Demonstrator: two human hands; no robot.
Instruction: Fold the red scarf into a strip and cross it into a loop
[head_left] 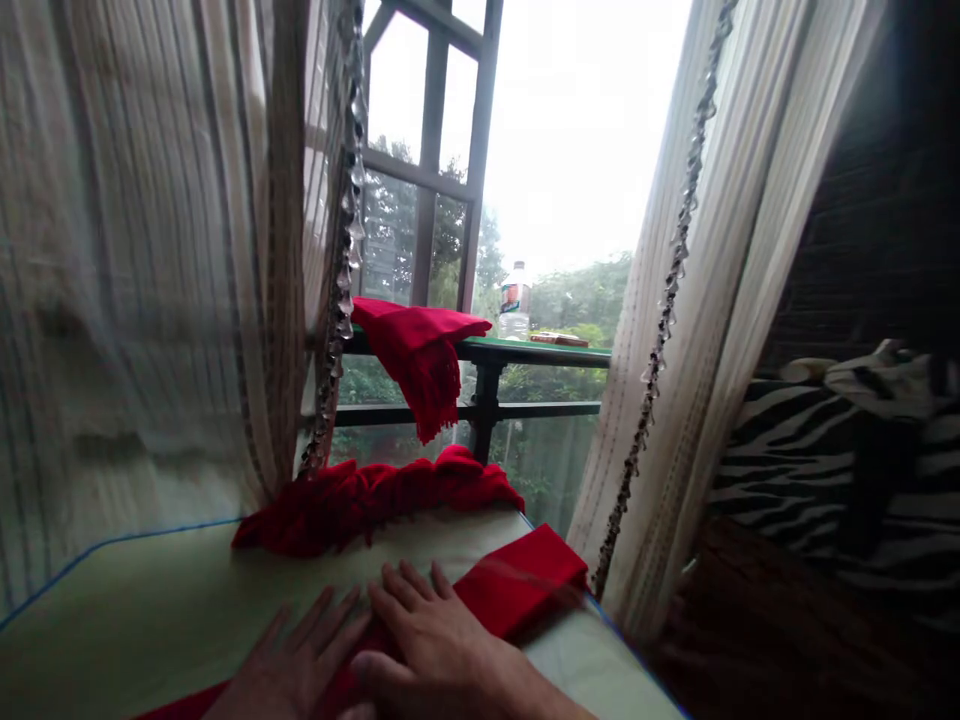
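A long red scarf (521, 580) lies folded in a band across the pale table (172, 590), running from the lower left to the right edge. My right hand (431, 630) rests flat on its middle with the fingers stretched out. Just to the left, my left hand (300, 650) lies with fingers spread, partly over the scarf and partly over the tabletop; it is slightly blurred. Neither hand grips anything. Behind them, a crumpled heap of red fabric (375, 500) sits along the table's far edge.
Another red fringed scarf (412, 345) hangs over the window railing (551, 355). A plastic bottle (514, 300) stands on the ledge beside a flat brown object (559, 340). Curtains with beaded trim flank the window on the left (165, 250) and right (720, 300). Zebra-striped fabric (795, 470) is at right.
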